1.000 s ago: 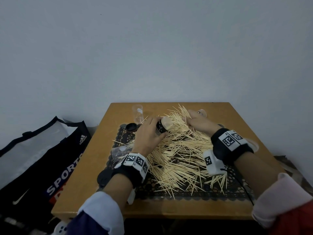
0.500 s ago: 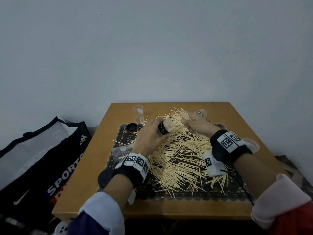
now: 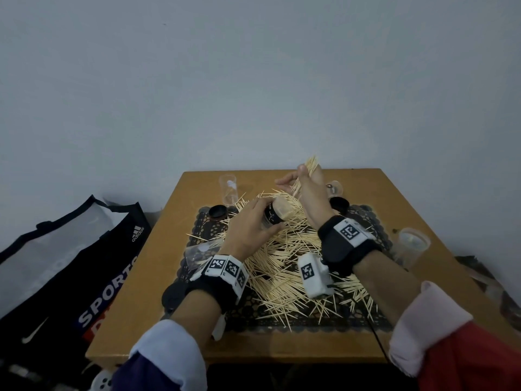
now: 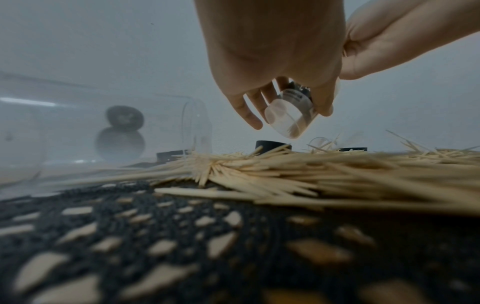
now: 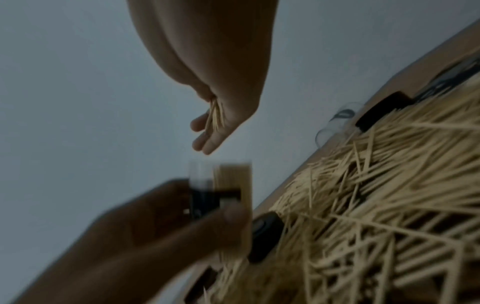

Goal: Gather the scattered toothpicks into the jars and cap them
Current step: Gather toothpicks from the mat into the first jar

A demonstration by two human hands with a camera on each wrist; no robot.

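- Wooden toothpicks (image 3: pixel 284 258) lay in one big loose heap on the black lace mat (image 3: pixel 208 231), under both hands.
- Left hand (image 3: pixel 248 230) gripped one clear jar (image 3: pixel 277 214), tilted and partly filled with toothpicks, its mouth toward the right hand.
- Right hand (image 3: pixel 308 190) pinched one small bundle (image 3: pixel 310 165), lifted just above that jar; the other fingers were loosely extended.
- Four more clear jars showed around the hands; contents unclear.
- Two black caps (image 3: pixel 217 212) lay beyond the fingers.
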